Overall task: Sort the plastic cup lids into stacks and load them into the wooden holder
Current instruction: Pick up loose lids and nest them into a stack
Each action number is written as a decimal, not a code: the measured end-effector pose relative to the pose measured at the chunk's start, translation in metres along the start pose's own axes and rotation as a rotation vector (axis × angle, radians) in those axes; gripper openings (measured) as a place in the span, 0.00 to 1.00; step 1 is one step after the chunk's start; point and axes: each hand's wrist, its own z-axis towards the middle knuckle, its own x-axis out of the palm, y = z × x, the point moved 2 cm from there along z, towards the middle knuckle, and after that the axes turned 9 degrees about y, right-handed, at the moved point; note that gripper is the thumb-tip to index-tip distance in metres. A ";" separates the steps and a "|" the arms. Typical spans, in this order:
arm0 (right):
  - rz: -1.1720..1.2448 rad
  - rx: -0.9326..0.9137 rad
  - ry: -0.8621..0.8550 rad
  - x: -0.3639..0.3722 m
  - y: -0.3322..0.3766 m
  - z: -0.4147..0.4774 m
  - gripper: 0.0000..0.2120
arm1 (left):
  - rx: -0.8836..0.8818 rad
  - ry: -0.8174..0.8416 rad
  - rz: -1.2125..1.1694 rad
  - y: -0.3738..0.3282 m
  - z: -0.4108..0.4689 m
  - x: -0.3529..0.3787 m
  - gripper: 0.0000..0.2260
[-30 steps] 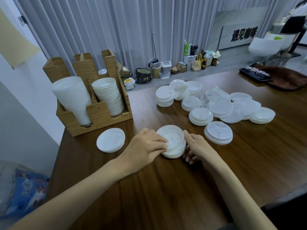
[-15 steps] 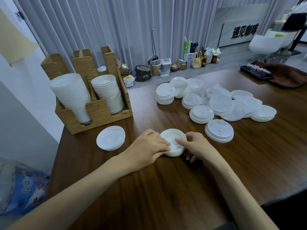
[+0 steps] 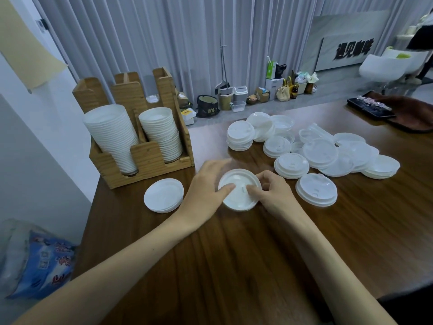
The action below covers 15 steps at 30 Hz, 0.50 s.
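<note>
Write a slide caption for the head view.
Both hands, left and right, grip a lid stack on the table near the wooden holder.

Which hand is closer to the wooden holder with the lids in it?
The left hand. It sits just in front of the wooden holder, a little to its right. The right hand is farther right, across the lid stack both hands hold.

A small white stack of lids [image 3: 239, 190] sits flat at the middle of the worktop [image 3: 234, 266], both hands on it. Just left lies a flat white pair [image 3: 163, 198], perhaps more. Loose clear and white lids [image 3: 318, 151] sprawl in low, partly overlapping piles to the right. The wooden holder [image 3: 143, 156] stands upright at the far left, two tall stacks leaning in its slots.
</note>
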 end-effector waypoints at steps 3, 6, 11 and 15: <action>-0.042 -0.111 -0.015 0.007 0.018 0.007 0.06 | -0.260 0.100 -0.260 0.005 0.009 -0.008 0.21; -0.061 -0.167 -0.002 0.017 0.033 0.017 0.08 | -0.342 0.055 -0.457 0.017 0.012 -0.021 0.13; 0.021 -0.218 0.120 0.036 0.069 0.042 0.09 | -0.372 -0.071 -0.545 0.021 0.019 -0.058 0.10; 0.118 -0.219 0.176 0.048 0.101 0.058 0.06 | -0.360 -0.153 -0.510 0.025 0.021 -0.084 0.08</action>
